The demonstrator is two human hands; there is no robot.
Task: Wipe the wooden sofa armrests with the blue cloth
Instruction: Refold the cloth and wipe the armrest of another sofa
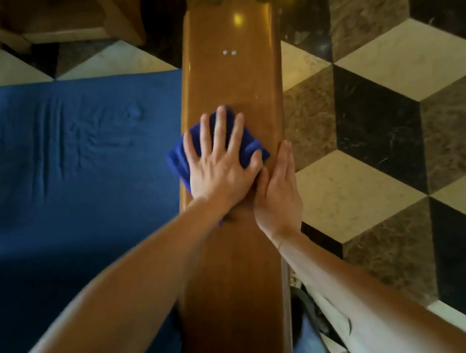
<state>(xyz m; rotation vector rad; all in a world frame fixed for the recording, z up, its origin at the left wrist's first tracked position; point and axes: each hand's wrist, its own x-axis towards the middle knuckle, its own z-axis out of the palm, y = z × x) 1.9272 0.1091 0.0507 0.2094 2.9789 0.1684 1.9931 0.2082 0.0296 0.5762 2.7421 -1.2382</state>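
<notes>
A long glossy wooden armrest (pixel 231 74) runs from the bottom of the view up to the top centre. About halfway along it lies the blue cloth (pixel 249 149), bunched and partly hanging over the armrest's left edge. My left hand (pixel 221 160) presses flat on the cloth with its fingers spread and straight. My right hand (pixel 280 197) rests flat along the armrest's right edge, fingers straight and together, just beside the left hand. Most of the cloth is hidden under my left palm.
The sofa's blue seat cushion (pixel 63 167) fills the left side. A cube-patterned marble floor (pixel 392 98) lies to the right and beyond. Wooden furniture (pixel 59 18) stands at the top left. Small white specks (pixel 229 52) sit on the armrest's far part.
</notes>
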